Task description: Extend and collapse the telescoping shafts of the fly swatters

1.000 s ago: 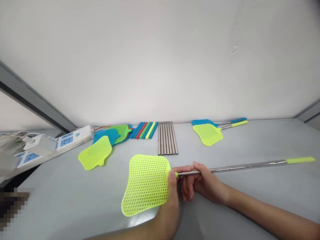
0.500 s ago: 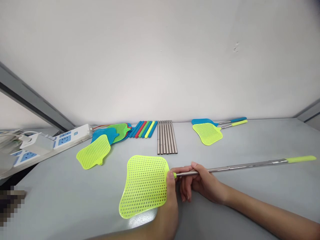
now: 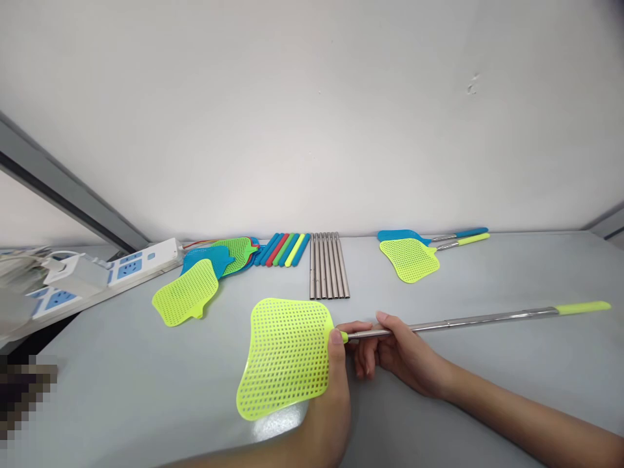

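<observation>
A yellow-green fly swatter (image 3: 287, 357) lies across both hands, its metal rod pulled out long toward a yellow-green grip at the right. My left hand (image 3: 337, 370) pinches the neck of the perforated head, thumb on top; its other fingers are partly hidden. On the rod just right of the neck, my right hand (image 3: 397, 351) closes with its thumb above and fingers beneath. Beyond the hands, several metal rods (image 3: 329, 266) lie side by side, with several coloured grips (image 3: 283, 250) to their left.
Loose swatter heads in yellow-green (image 3: 188, 292) and blue (image 3: 207, 260) overlap at the left. Beside them runs a white power strip (image 3: 146, 263) with plugs. Two assembled swatters, yellow-green (image 3: 409, 260) and blue (image 3: 402, 236), lie at the back right by the wall.
The view has shifted slightly, so most things sit a little further right. Both hands keep their hold on the swatter, and its far grip end appears slightly further left.
</observation>
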The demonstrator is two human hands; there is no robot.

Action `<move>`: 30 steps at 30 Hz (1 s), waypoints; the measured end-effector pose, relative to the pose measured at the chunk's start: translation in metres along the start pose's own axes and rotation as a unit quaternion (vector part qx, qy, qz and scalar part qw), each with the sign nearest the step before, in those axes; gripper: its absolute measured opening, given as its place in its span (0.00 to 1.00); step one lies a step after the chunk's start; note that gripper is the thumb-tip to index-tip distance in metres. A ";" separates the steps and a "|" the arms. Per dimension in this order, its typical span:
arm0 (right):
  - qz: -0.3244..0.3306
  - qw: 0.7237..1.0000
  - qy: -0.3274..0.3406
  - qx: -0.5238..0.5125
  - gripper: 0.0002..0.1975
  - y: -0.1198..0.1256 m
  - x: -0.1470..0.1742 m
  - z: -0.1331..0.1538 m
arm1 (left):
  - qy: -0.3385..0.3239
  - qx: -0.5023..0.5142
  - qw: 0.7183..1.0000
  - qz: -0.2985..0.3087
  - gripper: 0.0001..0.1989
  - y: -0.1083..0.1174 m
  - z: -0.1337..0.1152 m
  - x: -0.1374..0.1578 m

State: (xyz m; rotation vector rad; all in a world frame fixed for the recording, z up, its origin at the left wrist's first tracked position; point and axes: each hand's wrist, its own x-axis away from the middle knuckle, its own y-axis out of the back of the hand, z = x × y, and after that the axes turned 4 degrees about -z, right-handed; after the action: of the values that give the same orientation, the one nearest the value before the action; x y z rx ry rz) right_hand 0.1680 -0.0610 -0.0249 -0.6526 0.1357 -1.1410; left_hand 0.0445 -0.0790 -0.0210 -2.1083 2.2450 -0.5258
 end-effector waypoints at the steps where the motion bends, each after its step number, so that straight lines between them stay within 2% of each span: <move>1: -0.002 1.000 0.003 -0.002 0.34 0.000 0.000 0.000 | 0.000 -0.001 1.000 -0.002 0.19 0.000 0.000 0.000; 10: -0.021 1.000 0.021 0.003 0.31 -0.002 0.000 0.002 | 0.016 0.050 0.998 -0.036 0.17 0.001 0.004 -0.002; 18: -0.034 0.998 0.044 -0.001 0.25 -0.002 0.001 0.002 | 0.001 0.021 1.000 0.019 0.21 -0.001 0.001 -0.003; 22: -0.040 0.997 0.058 -0.010 0.22 -0.001 -0.001 0.002 | 0.000 0.020 1.000 0.025 0.21 -0.001 0.001 -0.004; 30: -0.034 0.998 0.060 -0.003 0.24 0.000 0.001 0.000 | 0.018 0.048 0.997 0.052 0.20 0.000 -0.004 -0.005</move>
State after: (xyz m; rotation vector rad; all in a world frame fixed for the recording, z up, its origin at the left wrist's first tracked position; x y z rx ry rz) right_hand 0.1685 -0.0618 -0.0251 -0.5974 0.2195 -1.2467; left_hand 0.0442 -0.0735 -0.0185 -1.9422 2.2834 -0.6560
